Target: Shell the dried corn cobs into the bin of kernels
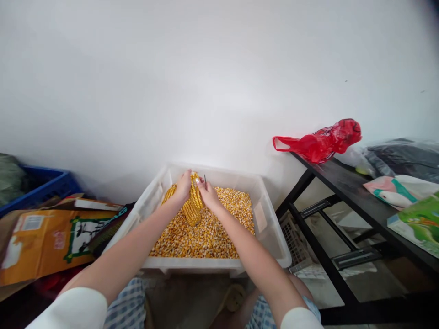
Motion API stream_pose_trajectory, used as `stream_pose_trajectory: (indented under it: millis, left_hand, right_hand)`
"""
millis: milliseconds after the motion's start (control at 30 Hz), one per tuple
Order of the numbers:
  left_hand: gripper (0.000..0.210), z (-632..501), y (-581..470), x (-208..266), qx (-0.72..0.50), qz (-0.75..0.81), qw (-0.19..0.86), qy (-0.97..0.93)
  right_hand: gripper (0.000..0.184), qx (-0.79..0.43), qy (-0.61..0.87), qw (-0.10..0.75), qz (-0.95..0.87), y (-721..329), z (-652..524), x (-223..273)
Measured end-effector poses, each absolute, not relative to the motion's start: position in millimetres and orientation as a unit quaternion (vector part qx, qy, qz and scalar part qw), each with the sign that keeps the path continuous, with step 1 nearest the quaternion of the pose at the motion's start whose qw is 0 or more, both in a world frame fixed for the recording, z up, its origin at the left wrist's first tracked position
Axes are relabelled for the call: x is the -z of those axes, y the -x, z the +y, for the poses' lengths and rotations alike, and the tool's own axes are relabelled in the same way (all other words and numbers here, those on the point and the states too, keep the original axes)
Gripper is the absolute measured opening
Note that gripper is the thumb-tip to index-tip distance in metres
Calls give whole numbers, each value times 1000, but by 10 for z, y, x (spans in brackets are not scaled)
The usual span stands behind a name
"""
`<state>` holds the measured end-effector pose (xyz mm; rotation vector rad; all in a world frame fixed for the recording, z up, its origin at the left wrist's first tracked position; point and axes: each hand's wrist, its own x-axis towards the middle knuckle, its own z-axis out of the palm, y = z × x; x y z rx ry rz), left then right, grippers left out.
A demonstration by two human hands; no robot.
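Three corn ears [196, 192], one tub [262, 219]
Over the tub, the left hand [184, 186] has its grip wrapped round one ear, the right hand [207, 194] pinches one slim tool [205, 179]; two ears [191, 214] lie inside.

A blue crate [56, 183] and orange carton [51, 244] suggest a storage corner.

Dark tool [205, 178] partly hidden by right hand [207, 194] (type unclear)

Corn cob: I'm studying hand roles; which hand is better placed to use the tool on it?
Likely the right hand, holding the thin tool; the left hand grips the corn cob.
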<state>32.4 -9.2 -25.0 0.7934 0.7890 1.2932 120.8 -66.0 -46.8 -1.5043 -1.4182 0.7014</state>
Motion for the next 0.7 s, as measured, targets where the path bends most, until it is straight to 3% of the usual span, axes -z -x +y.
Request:
stream_pose_trajectory:
  millis: [333,700]
  left_hand:
    - [20,-53,-275,227,-577,352,666,-315]
    - [22,33,-214,282,-573,364,670,-301]
  right_hand:
    - [40,-274,565,461,-627,-1254,-716,450]
    - [38,-445,507,440,-593,-1256,-710,481]
